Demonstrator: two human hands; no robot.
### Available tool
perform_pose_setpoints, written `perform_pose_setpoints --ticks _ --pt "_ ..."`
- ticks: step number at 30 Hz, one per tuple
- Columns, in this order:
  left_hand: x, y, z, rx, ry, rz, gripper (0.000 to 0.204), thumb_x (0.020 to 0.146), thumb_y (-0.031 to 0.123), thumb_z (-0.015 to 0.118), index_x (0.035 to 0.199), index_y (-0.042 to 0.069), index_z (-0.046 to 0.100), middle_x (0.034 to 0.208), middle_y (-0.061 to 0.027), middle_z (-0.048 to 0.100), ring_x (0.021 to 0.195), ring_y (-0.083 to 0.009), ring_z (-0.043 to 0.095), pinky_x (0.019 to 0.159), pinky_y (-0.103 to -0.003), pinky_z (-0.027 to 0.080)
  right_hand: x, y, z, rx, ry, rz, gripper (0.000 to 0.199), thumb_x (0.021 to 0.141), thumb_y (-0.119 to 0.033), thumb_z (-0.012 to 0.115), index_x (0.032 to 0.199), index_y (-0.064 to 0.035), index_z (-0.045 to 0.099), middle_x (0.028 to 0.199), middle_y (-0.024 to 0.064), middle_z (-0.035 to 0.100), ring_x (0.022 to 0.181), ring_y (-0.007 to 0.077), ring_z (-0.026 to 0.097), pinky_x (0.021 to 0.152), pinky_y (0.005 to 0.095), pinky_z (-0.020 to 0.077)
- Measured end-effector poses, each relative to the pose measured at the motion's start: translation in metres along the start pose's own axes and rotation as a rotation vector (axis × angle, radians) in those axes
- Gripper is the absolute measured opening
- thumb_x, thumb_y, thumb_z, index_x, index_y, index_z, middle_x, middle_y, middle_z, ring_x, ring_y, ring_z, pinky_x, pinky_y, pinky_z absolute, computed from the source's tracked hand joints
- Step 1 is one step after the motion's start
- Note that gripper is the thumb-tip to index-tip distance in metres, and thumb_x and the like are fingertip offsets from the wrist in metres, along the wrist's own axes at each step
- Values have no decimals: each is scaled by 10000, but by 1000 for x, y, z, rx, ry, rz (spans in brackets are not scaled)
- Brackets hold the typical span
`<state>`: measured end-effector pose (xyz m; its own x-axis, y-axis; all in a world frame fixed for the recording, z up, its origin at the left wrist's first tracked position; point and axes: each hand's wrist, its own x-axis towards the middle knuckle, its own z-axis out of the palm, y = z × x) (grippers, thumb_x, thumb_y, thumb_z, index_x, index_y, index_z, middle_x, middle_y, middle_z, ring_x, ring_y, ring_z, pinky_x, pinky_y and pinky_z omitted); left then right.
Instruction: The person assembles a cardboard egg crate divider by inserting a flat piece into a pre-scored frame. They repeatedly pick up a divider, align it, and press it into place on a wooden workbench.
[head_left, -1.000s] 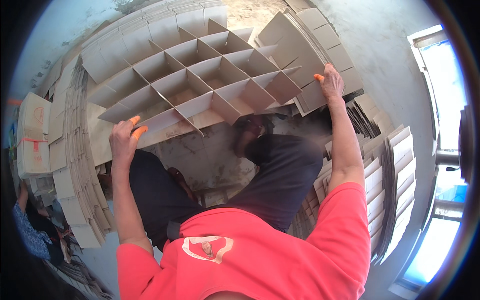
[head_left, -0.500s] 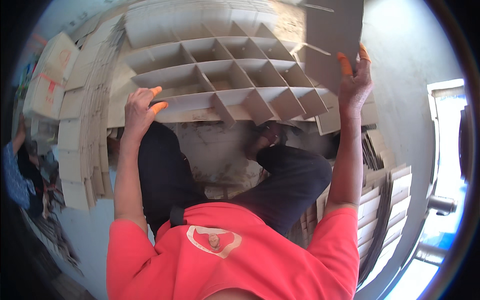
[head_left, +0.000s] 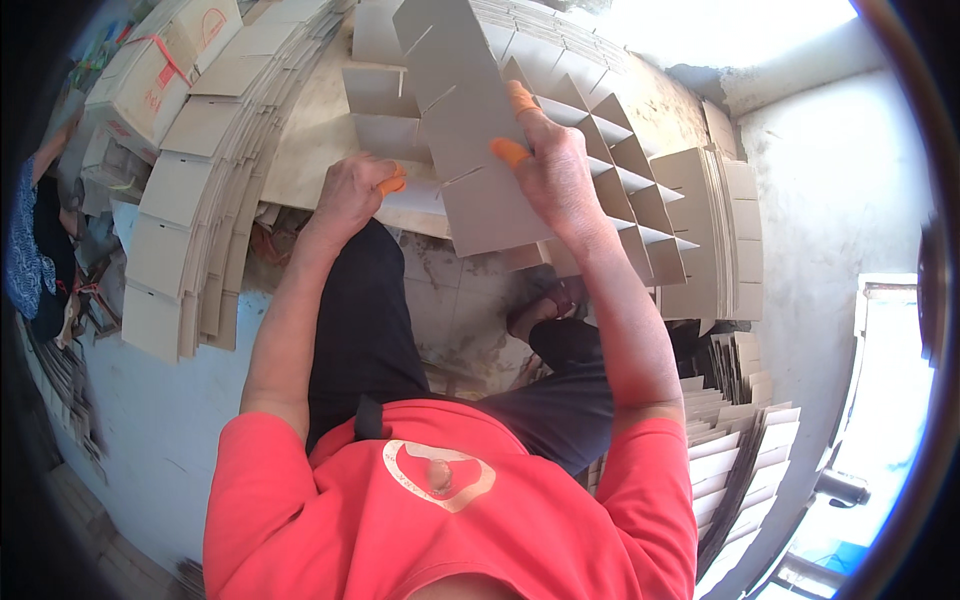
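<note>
My right hand (head_left: 552, 172), with orange finger covers, grips a flat slotted cardboard strip (head_left: 470, 130) held up over the cardboard divider grid (head_left: 610, 170). My left hand (head_left: 350, 195), also with an orange fingertip cover, rests on the near edge of the grid's left part (head_left: 385, 125). The strip hides the middle of the grid. I wear a red shirt and dark trousers.
Stacks of flat cardboard pieces (head_left: 190, 190) curve along the left. A box tied with red string (head_left: 165, 60) lies at the upper left. More slotted strips (head_left: 735, 450) are piled at the lower right, and others (head_left: 725, 240) beside the grid. A person in blue (head_left: 30, 250) is at the far left.
My right hand has brought the cardboard strip from the right across over the middle of the grid. My left hand has shifted right along the grid's near edge. The camera view has turned.
</note>
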<state>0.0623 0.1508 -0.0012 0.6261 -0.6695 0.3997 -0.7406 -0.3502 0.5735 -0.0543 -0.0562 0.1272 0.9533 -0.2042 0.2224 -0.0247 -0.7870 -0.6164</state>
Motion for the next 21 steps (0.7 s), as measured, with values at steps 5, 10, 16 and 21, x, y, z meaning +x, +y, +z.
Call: perform_pose_setpoints --ticks 5,10,16,21 --pt "0 -4 3 -55 3 -4 151 750 99 720 870 13 689 770 -157 627 727 -336 613 640 -396 477 12 -3 9 -79 -91 -1 549 812 19 654 1328 51 468 1112 280 615 998 382 635 862 346 501" --pt "1 -6 3 -50 -5 -19 141 747 77 714 869 11 688 771 -171 623 732 -350 610 641 -408 472 27 -3 16 -27 -158 -85 397 806 47 621 1196 51 551 1113 269 619 1014 400 618 843 385 506" --pt "3 -8 4 -50 23 -13 146 745 84 714 870 12 691 728 -174 608 705 -350 599 631 -421 464 35 -5 35 -113 -297 -22 438 766 128 496 1201 80 509 928 281 637 924 389 643 761 426 524" --pt "7 -3 5 -62 28 -16 135 743 84 713 854 13 687 715 -173 602 690 -338 597 627 -420 466 29 21 68 -147 -319 8 220 762 82 542 978 73 584 900 276 638 891 410 633 745 459 513"
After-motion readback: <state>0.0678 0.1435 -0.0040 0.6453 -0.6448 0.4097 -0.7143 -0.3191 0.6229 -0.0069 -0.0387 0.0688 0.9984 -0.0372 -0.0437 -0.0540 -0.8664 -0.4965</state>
